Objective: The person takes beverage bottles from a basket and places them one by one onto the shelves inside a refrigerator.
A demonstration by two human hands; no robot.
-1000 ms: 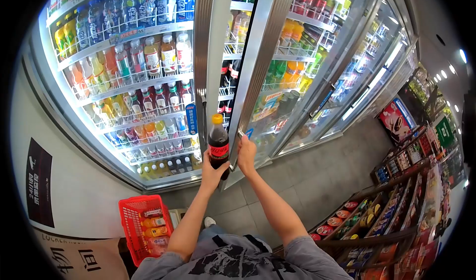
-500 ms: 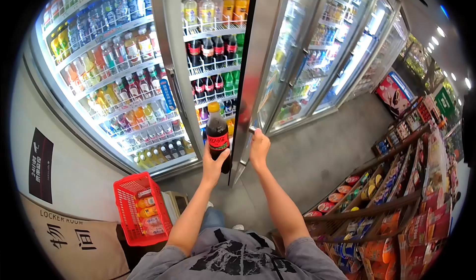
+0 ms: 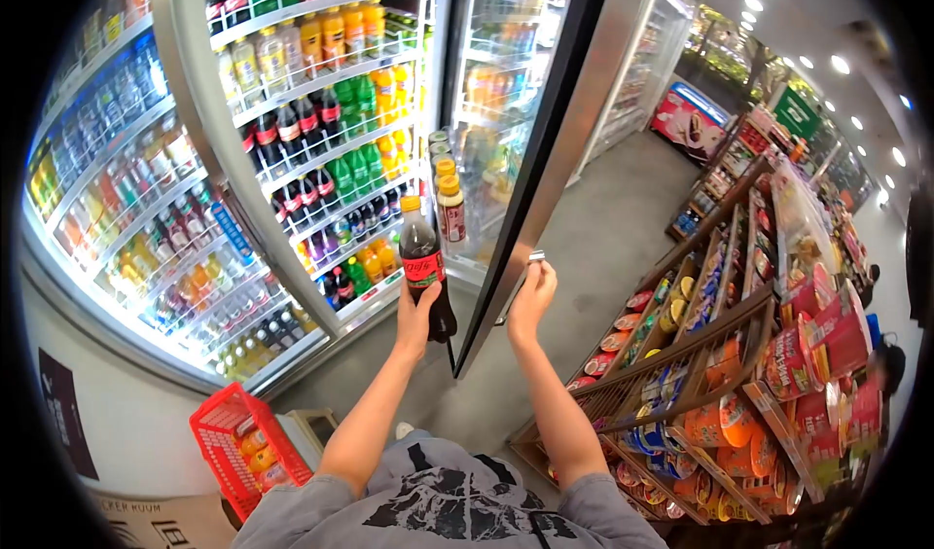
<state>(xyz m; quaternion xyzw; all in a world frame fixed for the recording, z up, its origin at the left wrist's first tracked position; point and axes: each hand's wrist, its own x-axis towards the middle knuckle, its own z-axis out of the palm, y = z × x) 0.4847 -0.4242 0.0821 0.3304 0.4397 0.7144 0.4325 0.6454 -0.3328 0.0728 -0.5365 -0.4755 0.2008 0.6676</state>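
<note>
Hands (image 3: 414, 321) (image 3: 532, 301) apart, cola bottle (image 3: 423, 269) in left

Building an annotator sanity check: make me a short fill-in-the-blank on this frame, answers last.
1. The left hand holds a dark-filled plastic bottle whose label is mainly ____.
2. The right hand is at the handle of a black-edged glass cooler door, which stands ____.
3. The red plastic basket sits toward the picture's lower ____ corner.

Missing words: red; open; left.
</note>
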